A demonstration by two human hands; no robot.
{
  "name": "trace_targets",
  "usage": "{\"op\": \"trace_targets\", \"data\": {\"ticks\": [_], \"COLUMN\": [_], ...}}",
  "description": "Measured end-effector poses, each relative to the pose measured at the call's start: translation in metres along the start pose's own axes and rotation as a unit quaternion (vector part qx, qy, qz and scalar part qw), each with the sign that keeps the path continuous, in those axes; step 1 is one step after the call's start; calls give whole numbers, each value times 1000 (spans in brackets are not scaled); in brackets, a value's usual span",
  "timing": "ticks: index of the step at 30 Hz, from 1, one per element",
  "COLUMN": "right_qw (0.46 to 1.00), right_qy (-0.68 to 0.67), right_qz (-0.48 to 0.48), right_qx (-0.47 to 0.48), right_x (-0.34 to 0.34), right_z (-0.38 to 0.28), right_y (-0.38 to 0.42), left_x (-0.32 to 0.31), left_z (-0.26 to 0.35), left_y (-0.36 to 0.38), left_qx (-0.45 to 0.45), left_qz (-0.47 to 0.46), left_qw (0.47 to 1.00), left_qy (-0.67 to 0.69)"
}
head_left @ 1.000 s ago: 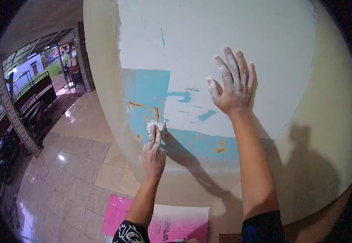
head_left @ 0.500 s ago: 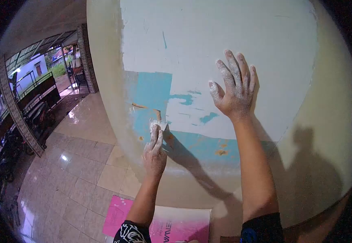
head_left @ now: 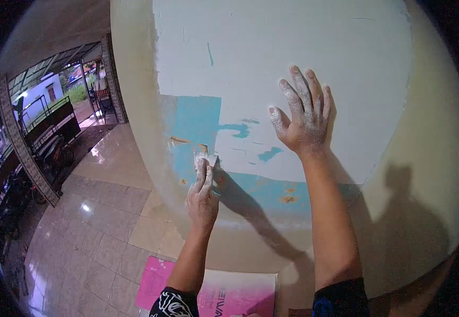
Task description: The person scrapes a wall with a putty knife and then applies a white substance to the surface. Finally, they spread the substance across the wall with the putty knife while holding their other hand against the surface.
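My left hand [head_left: 203,198], dusted with white powder, presses a small whitish folded piece [head_left: 206,160], perhaps sandpaper, against the wall with its fingertips. Around that piece lies a blue-green patch [head_left: 195,119] with brown-orange marks. Higher up and to the right, my right hand [head_left: 304,119] lies flat on the white wall area [head_left: 250,47] with its fingers spread, holding nothing. White powder covers its fingers too. Small blue-green marks [head_left: 269,154] show in the white between the two hands.
Below the wall, a pink printed box or sheet [head_left: 155,274] lies on the tiled floor [head_left: 102,211]. At the left stand a pillar [head_left: 28,142], a dark railing and parked motorbikes. A shadow [head_left: 409,211] falls on the wall at the right.
The view has shifted slightly. My left hand and the whitish piece remain at about the same place on the blue-green patch, and my right hand still rests flat on the wall.
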State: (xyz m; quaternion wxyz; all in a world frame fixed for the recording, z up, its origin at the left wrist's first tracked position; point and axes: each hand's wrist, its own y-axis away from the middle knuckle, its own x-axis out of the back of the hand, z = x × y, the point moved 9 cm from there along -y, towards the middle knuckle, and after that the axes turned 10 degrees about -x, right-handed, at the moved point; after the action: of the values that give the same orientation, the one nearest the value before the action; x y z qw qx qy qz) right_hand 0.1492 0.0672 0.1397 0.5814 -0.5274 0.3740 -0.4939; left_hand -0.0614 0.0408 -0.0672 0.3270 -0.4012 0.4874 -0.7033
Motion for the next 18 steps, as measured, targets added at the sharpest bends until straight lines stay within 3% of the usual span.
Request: {"op": "trace_targets", "data": {"ticks": [4,18], "right_qw": [1000,1000], "right_qy": [6,6], "right_qz": [-7,11], "right_qx": [-8,-3], "right_x": [2,8], "right_z": [0,1], "right_y": [1,4], "left_x": [4,5], "left_z": [6,7], "left_y": [-16,-25], "left_qx": [36,41], "left_qz": [-25,-33], "left_qw": [998,995], "left_qy": [47,82]}}
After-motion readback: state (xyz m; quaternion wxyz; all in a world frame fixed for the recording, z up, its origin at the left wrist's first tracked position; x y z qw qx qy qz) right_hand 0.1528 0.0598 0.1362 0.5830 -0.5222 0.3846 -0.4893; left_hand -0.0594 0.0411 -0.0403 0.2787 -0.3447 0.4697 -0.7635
